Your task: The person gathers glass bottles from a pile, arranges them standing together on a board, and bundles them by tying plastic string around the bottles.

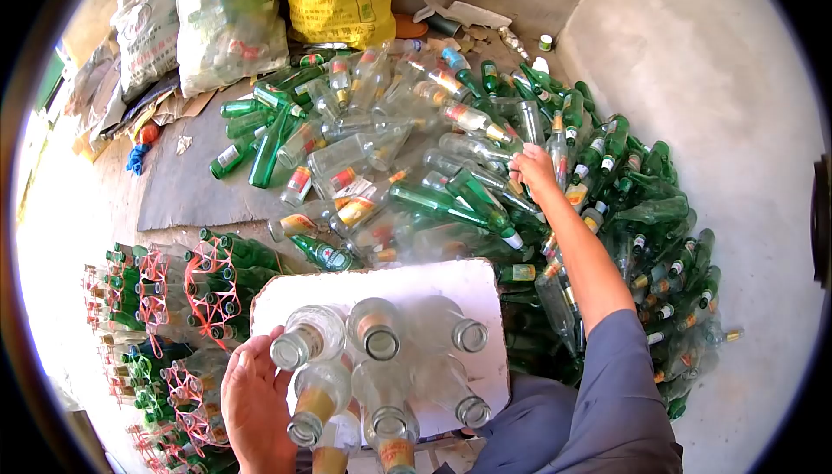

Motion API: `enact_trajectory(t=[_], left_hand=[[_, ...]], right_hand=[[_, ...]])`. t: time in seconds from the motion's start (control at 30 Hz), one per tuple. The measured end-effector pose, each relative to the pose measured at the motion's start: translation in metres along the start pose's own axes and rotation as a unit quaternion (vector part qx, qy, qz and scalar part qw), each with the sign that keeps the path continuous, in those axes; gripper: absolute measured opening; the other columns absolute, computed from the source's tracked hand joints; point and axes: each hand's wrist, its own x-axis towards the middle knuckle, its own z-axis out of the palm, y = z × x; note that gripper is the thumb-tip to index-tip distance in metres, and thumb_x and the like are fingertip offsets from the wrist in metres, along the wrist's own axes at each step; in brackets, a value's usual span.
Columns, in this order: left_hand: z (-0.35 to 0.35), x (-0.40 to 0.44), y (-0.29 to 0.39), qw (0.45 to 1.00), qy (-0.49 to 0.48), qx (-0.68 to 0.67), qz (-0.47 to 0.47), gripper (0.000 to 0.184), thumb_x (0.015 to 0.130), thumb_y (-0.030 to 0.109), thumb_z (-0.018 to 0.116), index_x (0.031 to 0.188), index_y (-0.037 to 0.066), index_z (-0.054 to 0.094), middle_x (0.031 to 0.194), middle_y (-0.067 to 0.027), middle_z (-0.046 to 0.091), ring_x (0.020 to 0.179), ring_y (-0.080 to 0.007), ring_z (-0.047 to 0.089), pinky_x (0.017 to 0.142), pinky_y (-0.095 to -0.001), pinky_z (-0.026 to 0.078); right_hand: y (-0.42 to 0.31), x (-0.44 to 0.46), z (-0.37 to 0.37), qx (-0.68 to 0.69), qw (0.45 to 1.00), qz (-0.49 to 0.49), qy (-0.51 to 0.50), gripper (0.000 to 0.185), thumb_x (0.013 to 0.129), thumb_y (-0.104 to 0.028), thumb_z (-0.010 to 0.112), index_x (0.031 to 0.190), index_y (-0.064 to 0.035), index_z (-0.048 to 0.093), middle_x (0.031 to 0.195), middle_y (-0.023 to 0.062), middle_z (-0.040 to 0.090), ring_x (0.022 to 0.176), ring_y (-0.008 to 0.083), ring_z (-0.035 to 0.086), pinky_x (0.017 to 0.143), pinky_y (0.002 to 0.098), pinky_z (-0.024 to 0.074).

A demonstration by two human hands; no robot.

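Observation:
Clear glass bottles (379, 328) stand in rows on a white board (416, 278) low in front of me, their mouths towards me. My left hand (259, 396) is at the board's left edge, its fingers stretched out alongside the nearest bottles. Further out to the right, my right hand (536, 172) is over the bottle pile (468, 201), its fingers curled round the lower end of a clear bottle (529, 120). The fingers partly hide that end of the bottle. Green and clear bottles lie loosely around this hand.
Bundles of bottles tied with pink string (212, 288) are on the left. Beyond the pile are a yellow sack (340, 2) and a clear sack of bottles (227, 28). A dark sheet (195, 179) lies on the floor. A pale wall (693, 58) rises on the right.

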Motion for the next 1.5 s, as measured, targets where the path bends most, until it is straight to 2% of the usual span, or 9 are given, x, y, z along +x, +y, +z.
enact_trajectory(t=[0.23,0.37,0.5,0.73,0.83,1.03,1.27,1.37,1.5], left_hand=[[-0.011,0.02,-0.008,0.999,-0.018,-0.039,-0.007,0.041,0.095,0.032,0.053,0.12,0.0,0.054,0.124,-0.0167,0.058,0.115,-0.0258,0.056,0.096,-0.0415,0.048],[-0.013,0.023,-0.011,0.999,0.025,-0.04,-0.02,0.036,0.096,0.028,0.052,0.113,-0.003,0.058,0.12,-0.0185,0.06,0.11,-0.0271,0.06,0.095,-0.0429,0.05],[0.002,0.02,-0.01,0.999,0.015,-0.036,0.001,0.039,0.096,0.031,0.052,0.113,-0.004,0.058,0.118,-0.0183,0.061,0.112,-0.0282,0.058,0.099,-0.0441,0.046],[0.006,0.018,-0.007,1.0,0.001,-0.024,0.005,0.04,0.097,0.031,0.051,0.114,-0.004,0.058,0.119,-0.0182,0.061,0.113,-0.0285,0.057,0.1,-0.0442,0.044],[0.005,0.019,-0.009,1.0,-0.009,-0.022,0.008,0.04,0.097,0.031,0.051,0.115,-0.004,0.057,0.12,-0.0181,0.061,0.113,-0.028,0.058,0.1,-0.0439,0.045],[-0.016,0.021,-0.013,0.999,-0.03,-0.032,-0.016,0.04,0.096,0.032,0.052,0.118,-0.001,0.056,0.125,-0.0165,0.059,0.113,-0.027,0.057,0.099,-0.0418,0.046],[0.0,0.006,-0.006,1.0,-0.012,-0.009,-0.014,0.03,0.097,0.03,0.052,0.117,0.008,0.057,0.127,-0.0081,0.059,0.11,-0.0196,0.057,0.093,-0.0374,0.044],[0.005,0.002,-0.008,0.998,0.045,-0.039,-0.008,0.033,0.094,0.027,0.054,0.115,0.001,0.056,0.118,-0.0133,0.062,0.105,-0.0208,0.06,0.088,-0.0323,0.047],[-0.005,0.001,-0.008,1.0,0.025,0.016,-0.01,0.029,0.098,0.031,0.05,0.114,0.008,0.055,0.121,-0.0041,0.062,0.113,-0.0183,0.057,0.094,-0.0383,0.04]], right_hand=[[0.008,0.037,0.029,0.055,0.998,0.016,-0.03,0.072,0.085,-0.001,0.06,0.147,0.0044,0.023,0.129,0.0192,0.051,0.092,0.0211,0.061,0.078,0.036,0.0554],[0.008,0.054,0.043,-0.005,0.999,0.016,0.046,0.067,0.082,0.003,0.061,0.143,0.0058,0.032,0.112,0.0206,0.061,0.08,0.0201,0.065,0.067,0.0303,0.0572],[0.007,0.061,0.055,-0.032,0.989,0.026,0.14,0.042,0.082,0.0,0.064,0.122,0.0081,0.055,0.082,0.0158,0.067,0.06,0.019,0.065,0.055,0.0279,0.0554],[0.022,0.066,0.064,-0.319,0.935,-0.086,0.128,0.032,0.085,-0.026,0.061,0.082,0.0053,0.067,0.071,0.0221,0.067,0.065,0.0359,0.068,0.073,0.0415,0.0539],[0.017,0.061,0.067,-0.366,0.888,-0.221,0.168,0.033,0.087,-0.025,0.06,0.072,0.005,0.063,0.056,0.0136,0.063,0.047,0.0241,0.064,0.052,0.0358,0.0521],[-0.002,0.043,0.05,-0.277,0.935,-0.169,0.145,0.029,0.089,-0.021,0.058,0.08,0.0073,0.062,0.056,0.0148,0.062,0.047,0.0238,0.063,0.05,0.0344,0.0515],[-0.011,0.021,0.017,-0.345,0.89,-0.248,0.163,0.03,0.09,-0.021,0.058,0.086,0.0077,0.062,0.059,0.0137,0.063,0.046,0.022,0.062,0.048,0.0355,0.0493],[-0.031,-0.005,0.003,-0.36,0.88,-0.266,0.158,0.029,0.09,-0.022,0.059,0.09,0.0068,0.063,0.059,0.0126,0.064,0.047,0.0213,0.063,0.048,0.0344,0.0493],[-0.058,-0.032,-0.026,-0.351,0.879,-0.29,0.141,0.027,0.089,-0.022,0.061,0.092,0.0048,0.063,0.062,0.0148,0.063,0.054,0.0258,0.062,0.053,0.0367,0.05]])
